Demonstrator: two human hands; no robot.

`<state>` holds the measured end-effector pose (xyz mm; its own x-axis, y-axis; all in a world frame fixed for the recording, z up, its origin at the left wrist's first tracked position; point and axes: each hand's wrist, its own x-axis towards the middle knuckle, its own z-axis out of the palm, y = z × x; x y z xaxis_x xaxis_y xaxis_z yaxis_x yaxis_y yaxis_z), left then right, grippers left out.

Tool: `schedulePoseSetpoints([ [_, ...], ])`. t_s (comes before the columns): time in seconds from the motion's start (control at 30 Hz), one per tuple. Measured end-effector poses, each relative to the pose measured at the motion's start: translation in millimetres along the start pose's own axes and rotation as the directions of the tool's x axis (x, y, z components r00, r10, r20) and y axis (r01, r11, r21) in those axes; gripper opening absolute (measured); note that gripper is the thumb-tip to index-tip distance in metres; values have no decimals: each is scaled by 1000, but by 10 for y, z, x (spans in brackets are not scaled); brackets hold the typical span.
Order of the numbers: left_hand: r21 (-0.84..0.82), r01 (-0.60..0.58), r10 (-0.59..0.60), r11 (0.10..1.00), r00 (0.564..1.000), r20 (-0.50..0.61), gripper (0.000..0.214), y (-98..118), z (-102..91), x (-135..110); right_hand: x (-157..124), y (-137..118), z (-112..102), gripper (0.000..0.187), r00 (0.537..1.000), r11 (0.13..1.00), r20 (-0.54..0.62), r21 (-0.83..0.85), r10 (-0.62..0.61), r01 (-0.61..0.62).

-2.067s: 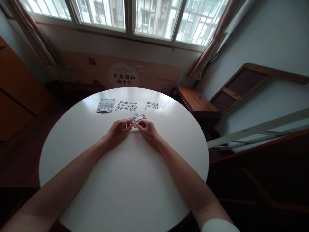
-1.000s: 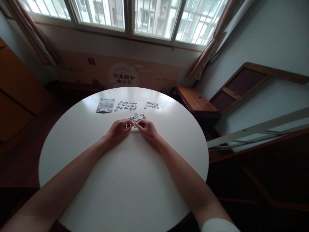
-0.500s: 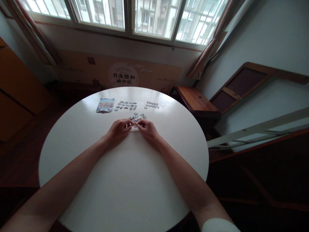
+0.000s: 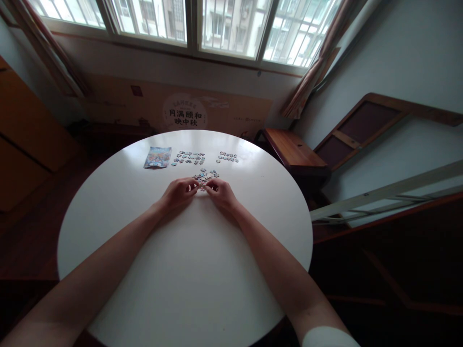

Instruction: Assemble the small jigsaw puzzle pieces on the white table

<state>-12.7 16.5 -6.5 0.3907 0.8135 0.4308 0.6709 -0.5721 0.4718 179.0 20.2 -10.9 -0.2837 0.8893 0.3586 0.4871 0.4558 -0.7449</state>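
Note:
On a round white table (image 4: 188, 270) lies a small cluster of loose puzzle pieces (image 4: 207, 175). My left hand (image 4: 178, 193) and my right hand (image 4: 222, 193) rest side by side just in front of that cluster. Both have curled fingers, and their fingertips meet in a pinch over small puzzle pieces at the cluster's near edge. What exactly sits between the fingers is too small to make out.
Farther back lie two more groups of puzzle pieces (image 4: 189, 157) (image 4: 227, 156) and a small colourful picture card (image 4: 158, 157). A wooden bench (image 4: 292, 152) stands right of the table, below barred windows. Wooden frames lean against the right wall.

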Motion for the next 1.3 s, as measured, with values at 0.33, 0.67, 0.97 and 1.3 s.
schedulePoseSetpoints([
  [0.33,5,-16,16,1000,1000,-11,16,-4,1,-2,0,-23,-10,18,1000,1000,12,-2,19,-19],
  [0.67,16,-64,64,998,998,-7,18,-20,-2,-7,-3,-28,-17,20,1000,999,13,18,27,-27],
  [0.97,88,-17,20,996,999,-36,20,0,1,-2,18,54,16,17,1000,996,-21,92,10,-8],
  [1.3,68,-6,7,998,1000,-26,20,10,-8,3,16,41,18,13,1000,994,-30,112,7,-3],
])
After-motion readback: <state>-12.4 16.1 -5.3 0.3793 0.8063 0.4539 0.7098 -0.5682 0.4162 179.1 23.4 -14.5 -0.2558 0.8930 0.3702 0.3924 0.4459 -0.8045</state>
